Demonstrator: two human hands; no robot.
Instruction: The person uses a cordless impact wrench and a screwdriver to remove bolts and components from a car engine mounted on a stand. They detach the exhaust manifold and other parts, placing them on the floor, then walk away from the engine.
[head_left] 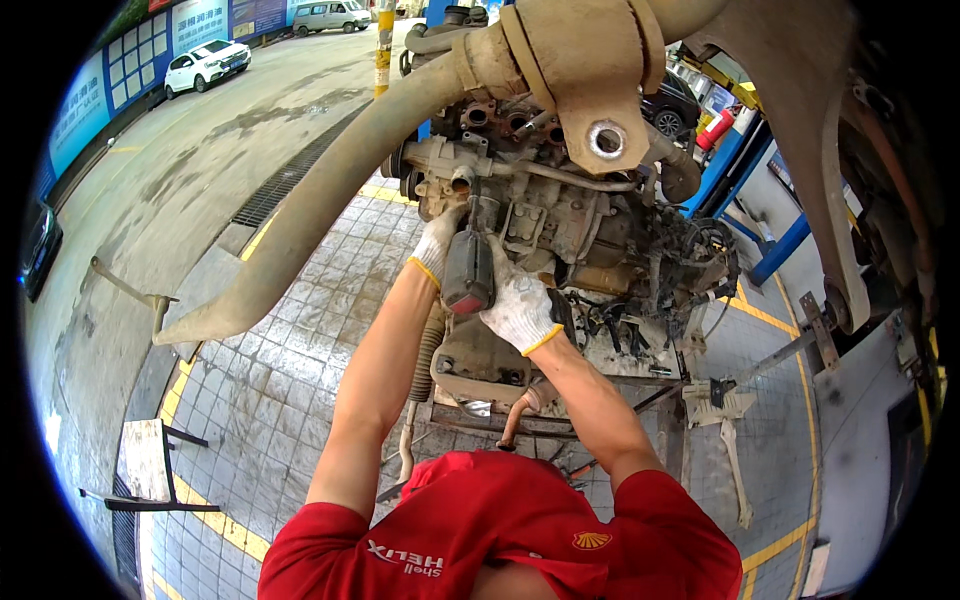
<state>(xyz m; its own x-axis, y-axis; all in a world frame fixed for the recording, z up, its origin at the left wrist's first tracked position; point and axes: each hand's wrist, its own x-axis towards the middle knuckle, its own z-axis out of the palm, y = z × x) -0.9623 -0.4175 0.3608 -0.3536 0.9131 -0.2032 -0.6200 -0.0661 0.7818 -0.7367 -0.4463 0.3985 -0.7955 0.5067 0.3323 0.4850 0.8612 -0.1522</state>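
L hand (438,248): white knit glove, yellow cuff, up at nose end of tool, close agst engine. Fingers partly hidden; can't tell how far curled, or whether on tool or engine part.

R hand (520,300): same type glove, wrapped on R side of tool, apparently closed round its grip; fingertips out of sight.

Power tool (468,272): dk grey body, reddish rear end, betw. the hands, nose twd engine front. Est. handling: dense, fairly heavy, rigid hard casing; prob. nose-heavy, may twist under load. Knit gloves could slip if oily. Best hold: R on grip, L steadying body, fingers clear of nose.

Engine (535,225): grimy, bulky, stiff; v. heavy, not a hand lift. Wiring (620,325) at its lower R looks flexible, easily snagged; connectors prob. brittle.

Further out: thick curved tube (290,215) overhead, w/ holed bracket (605,105); tiled floor (275,400) below, low stool (147,460) far L.
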